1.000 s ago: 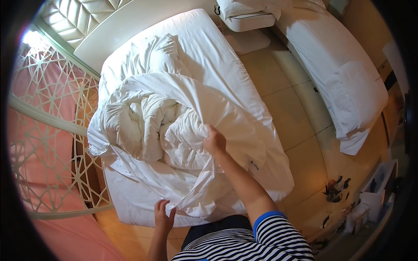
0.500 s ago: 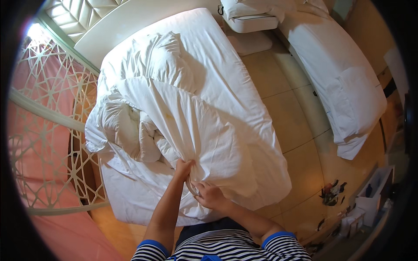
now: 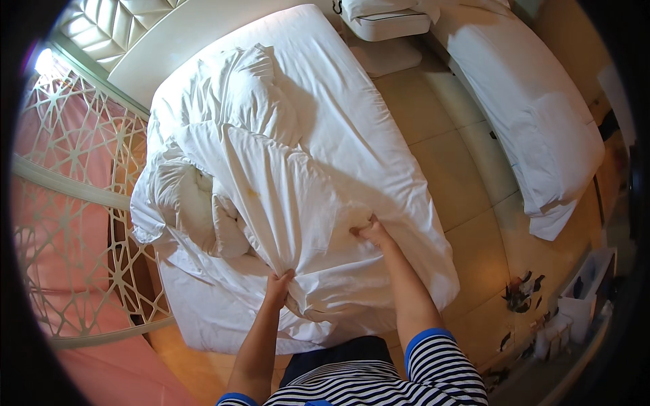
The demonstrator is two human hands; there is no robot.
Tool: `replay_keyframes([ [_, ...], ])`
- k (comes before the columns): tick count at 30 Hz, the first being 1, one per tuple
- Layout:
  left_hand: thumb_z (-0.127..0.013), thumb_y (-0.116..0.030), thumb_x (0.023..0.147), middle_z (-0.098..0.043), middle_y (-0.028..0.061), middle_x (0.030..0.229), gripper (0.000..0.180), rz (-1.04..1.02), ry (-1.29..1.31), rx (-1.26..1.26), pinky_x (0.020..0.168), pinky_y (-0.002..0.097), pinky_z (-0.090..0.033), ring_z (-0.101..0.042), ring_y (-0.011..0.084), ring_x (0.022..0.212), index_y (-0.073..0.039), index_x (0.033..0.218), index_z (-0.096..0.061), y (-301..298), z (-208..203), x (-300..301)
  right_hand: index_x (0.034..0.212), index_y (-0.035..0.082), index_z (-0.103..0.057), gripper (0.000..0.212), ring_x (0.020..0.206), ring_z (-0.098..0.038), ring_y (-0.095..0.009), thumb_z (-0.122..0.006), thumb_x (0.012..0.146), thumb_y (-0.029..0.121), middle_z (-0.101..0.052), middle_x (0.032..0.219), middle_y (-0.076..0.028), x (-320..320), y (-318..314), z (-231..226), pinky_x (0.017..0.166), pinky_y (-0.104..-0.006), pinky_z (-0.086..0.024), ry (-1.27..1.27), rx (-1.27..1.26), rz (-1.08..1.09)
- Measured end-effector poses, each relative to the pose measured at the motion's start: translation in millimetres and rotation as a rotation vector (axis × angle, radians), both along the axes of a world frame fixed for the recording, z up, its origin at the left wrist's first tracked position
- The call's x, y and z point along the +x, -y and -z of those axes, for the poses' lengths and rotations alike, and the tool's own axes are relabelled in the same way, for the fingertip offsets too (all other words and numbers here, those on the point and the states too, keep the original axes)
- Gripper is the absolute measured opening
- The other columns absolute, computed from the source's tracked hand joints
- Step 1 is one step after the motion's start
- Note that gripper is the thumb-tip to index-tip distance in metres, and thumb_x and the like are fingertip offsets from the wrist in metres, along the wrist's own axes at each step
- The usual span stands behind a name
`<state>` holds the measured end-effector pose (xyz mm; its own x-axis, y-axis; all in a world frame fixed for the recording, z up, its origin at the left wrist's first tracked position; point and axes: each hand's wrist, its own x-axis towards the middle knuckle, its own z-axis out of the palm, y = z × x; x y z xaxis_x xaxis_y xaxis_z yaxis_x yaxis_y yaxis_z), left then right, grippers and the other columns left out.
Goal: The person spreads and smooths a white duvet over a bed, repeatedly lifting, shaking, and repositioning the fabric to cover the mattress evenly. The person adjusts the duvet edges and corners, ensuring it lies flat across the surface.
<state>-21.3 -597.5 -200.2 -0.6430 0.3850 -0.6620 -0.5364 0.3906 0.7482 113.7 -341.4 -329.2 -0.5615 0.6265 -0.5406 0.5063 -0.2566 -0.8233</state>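
A rumpled white duvet cover (image 3: pixel 308 196) lies across the bed, with a small yellowish mark on it. My left hand (image 3: pixel 278 287) is closed on a gathered edge of the cover near the foot of the bed, and folds fan out from that grip. Farther up and to the right, my right hand (image 3: pixel 372 231) is on the same cover, its fingers closing on the cloth and partly hidden by it. A thick white duvet (image 3: pixel 193 206) bulges out from under the cover on the left. The white bed sheet (image 3: pixel 352 101) shows along the right side.
A white lattice screen (image 3: pixel 74 230) with pink fabric behind it stands left of the bed. At right, beyond the tiled floor (image 3: pixel 450 169), is a second white-covered bed (image 3: pixel 521 88). A nightstand (image 3: pixel 389 26) stands between the beds. Dark scraps (image 3: pixel 521 291) lie near a white box (image 3: pixel 583 298).
My right hand has left the spot beside my left hand and reached up and right across the cover. My left hand, still gripping the cover, has come slightly toward me.
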Motion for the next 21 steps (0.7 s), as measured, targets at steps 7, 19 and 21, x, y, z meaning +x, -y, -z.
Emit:
replay_keyframes([
  [7, -0.060, -0.013, 0.071, -0.054, 0.0077, 0.084, 0.031, 0.142, -0.461, -0.243, 0.063, 0.0255, -0.040, -0.049, 0.0144, 0.071, 0.001, 0.097, -0.049, 15.1, -0.2, 5.7, 0.083, 0.002, -0.055, 0.034, 0.065, -0.055, -0.032, -0.064, 0.059, 0.024, -0.057, 0.068, -0.015, -2.6, 18.0, -110.5, 0.059, -0.0386, -0.044, 0.090, 0.640, -0.125],
  [19, -0.044, -0.026, 0.082, -0.047, 0.0122, 0.110, 0.042, -0.229, 0.344, 0.783, 0.079, 0.0336, -0.041, -0.048, 0.0206, 0.097, -0.003, 0.116, -0.039, -2.5, -138.7, 49.3, 0.078, 0.004, -0.055, 0.021, 0.050, -0.048, -0.015, -0.059, 0.060, 0.013, -0.047, 0.056, -0.003, 20.8, 117.8, -348.7, 0.048, -0.0264, -0.038, -0.628, 1.352, -0.908],
  [21, -0.046, -0.024, 0.079, -0.050, 0.0138, 0.107, 0.041, -0.205, 0.411, 0.608, 0.079, 0.0351, -0.042, -0.051, 0.0232, 0.094, 0.001, 0.112, -0.042, 12.8, -110.6, 35.2, 0.082, 0.004, -0.055, 0.023, 0.052, -0.049, -0.018, -0.057, 0.065, 0.019, -0.048, 0.058, -0.004, 19.6, 148.1, -321.0, 0.052, -0.0288, -0.039, -0.573, 1.311, -0.882],
])
